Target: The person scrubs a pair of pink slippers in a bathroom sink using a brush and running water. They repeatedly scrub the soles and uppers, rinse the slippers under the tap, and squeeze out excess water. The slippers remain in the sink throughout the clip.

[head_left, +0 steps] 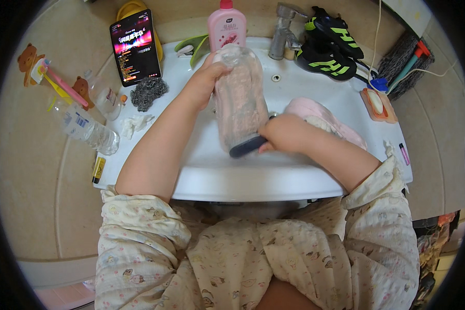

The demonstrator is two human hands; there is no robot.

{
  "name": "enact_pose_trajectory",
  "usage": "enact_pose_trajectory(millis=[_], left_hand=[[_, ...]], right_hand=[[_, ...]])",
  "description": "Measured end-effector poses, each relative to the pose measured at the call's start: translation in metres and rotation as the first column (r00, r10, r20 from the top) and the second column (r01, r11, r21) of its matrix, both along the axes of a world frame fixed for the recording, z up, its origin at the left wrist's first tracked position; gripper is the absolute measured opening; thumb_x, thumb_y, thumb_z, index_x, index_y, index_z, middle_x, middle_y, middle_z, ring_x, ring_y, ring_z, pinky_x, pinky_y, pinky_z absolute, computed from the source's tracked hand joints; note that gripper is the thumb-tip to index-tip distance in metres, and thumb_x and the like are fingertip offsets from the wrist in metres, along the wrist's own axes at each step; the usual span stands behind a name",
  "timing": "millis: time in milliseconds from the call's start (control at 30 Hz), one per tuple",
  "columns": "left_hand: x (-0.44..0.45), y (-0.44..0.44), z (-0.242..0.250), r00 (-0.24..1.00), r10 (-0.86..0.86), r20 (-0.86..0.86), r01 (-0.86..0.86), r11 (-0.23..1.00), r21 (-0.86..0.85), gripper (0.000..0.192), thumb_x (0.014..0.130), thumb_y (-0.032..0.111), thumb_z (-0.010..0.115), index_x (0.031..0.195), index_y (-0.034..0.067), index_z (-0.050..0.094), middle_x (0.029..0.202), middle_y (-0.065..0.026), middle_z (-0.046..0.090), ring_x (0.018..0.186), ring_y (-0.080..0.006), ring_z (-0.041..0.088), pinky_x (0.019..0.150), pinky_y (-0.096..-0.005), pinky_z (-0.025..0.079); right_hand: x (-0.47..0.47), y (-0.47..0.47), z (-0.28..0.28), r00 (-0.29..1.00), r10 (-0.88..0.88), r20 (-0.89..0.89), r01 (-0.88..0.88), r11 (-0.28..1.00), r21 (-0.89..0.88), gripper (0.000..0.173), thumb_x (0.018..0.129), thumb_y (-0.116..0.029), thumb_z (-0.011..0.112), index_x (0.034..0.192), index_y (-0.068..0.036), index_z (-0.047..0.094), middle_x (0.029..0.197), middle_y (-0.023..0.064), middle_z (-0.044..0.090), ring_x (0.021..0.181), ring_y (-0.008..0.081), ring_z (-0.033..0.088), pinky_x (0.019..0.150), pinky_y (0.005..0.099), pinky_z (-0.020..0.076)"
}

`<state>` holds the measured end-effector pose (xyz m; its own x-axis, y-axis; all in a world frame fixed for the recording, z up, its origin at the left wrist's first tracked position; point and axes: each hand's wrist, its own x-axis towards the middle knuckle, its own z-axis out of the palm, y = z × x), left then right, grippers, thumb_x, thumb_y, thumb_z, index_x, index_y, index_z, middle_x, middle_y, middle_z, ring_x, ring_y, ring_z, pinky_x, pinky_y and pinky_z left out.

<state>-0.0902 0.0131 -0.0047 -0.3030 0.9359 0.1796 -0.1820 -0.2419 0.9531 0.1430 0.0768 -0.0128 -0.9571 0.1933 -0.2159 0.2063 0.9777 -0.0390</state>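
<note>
Sole side up, a pink shoe [242, 93] is tilted over the white washbasin [201, 155]. My left hand [211, 77] grips it at the far end, by its left edge. Whitish suds cover parts of the sole. In my right hand [285, 133] is a dark scrub brush [248, 146], pressed against the near end of the sole. The brush is slightly blurred, and its bristles are mostly hidden. A second pink shoe [308, 106] lies in the right side of the basin, partly behind my right forearm.
A pink bottle [228, 29], metal faucet [281, 35] and black-green shoes [329, 50] line the back. Left are a phone [135, 46], steel wool [148, 93] and plastic bottles [89, 130]. A soap dish [389, 110] sits on the right rim, near a brush [403, 69].
</note>
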Motion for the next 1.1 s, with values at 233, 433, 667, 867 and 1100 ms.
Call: enact_pose_trajectory(millis=[233,433,667,867,1100], left_hand=[[0.002,0.001,0.002,0.998,0.063,-0.033,-0.064,0.996,-0.055,0.061,0.086,0.019,0.056,0.145,0.01,0.04,0.128,-0.0112,0.057,0.118,-0.023,0.055,0.1,-0.0388,0.045],[0.0,0.0,0.002,0.999,0.044,-0.004,-0.044,0.998,-0.039,0.062,0.086,0.017,0.056,0.145,0.01,0.039,0.128,-0.0111,0.057,0.117,-0.0223,0.055,0.099,-0.0366,0.045],[0.001,0.004,-0.002,0.999,0.005,-0.049,-0.006,1.0,-0.017,0.063,0.085,0.016,0.056,0.145,0.01,0.04,0.128,-0.0101,0.057,0.118,-0.0222,0.055,0.1,-0.0356,0.044],[0.008,-0.004,0.006,0.999,-0.019,-0.038,0.019,1.0,0.002,0.066,0.085,0.018,0.057,0.148,0.011,0.037,0.129,-0.0095,0.057,0.118,-0.0222,0.054,0.1,-0.035,0.043],[0.01,-0.002,0.006,0.995,-0.036,-0.092,0.034,0.999,-0.016,0.067,0.086,0.02,0.058,0.149,0.012,0.036,0.129,-0.0093,0.056,0.117,-0.0219,0.055,0.1,-0.036,0.042]], right_hand=[[-0.002,0.021,0.01,0.947,-0.163,-0.278,0.171,0.985,0.005,0.049,0.084,-0.054,0.067,0.095,-0.006,0.065,0.082,0.0154,0.068,0.081,0.0388,0.066,0.072,0.0489,0.0512],[-0.004,0.005,0.002,0.996,-0.005,-0.084,0.002,0.999,-0.034,0.049,0.083,-0.053,0.068,0.093,-0.005,0.064,0.081,0.0163,0.068,0.08,0.0388,0.066,0.072,0.0489,0.0513],[0.001,0.012,0.017,0.953,-0.145,-0.264,0.131,0.989,-0.068,0.053,0.082,-0.055,0.069,0.094,-0.004,0.065,0.08,0.0185,0.067,0.081,0.0407,0.066,0.072,0.0487,0.0513],[-0.005,0.004,0.017,0.996,-0.043,-0.076,0.044,0.999,0.007,0.051,0.082,-0.055,0.068,0.092,-0.006,0.065,0.083,0.0176,0.068,0.083,0.0388,0.066,0.071,0.048,0.0512],[0.003,0.008,0.025,0.951,-0.246,-0.189,0.238,0.969,-0.063,0.052,0.083,-0.055,0.068,0.098,-0.005,0.066,0.087,0.0188,0.069,0.085,0.0407,0.065,0.075,0.0481,0.0511]])
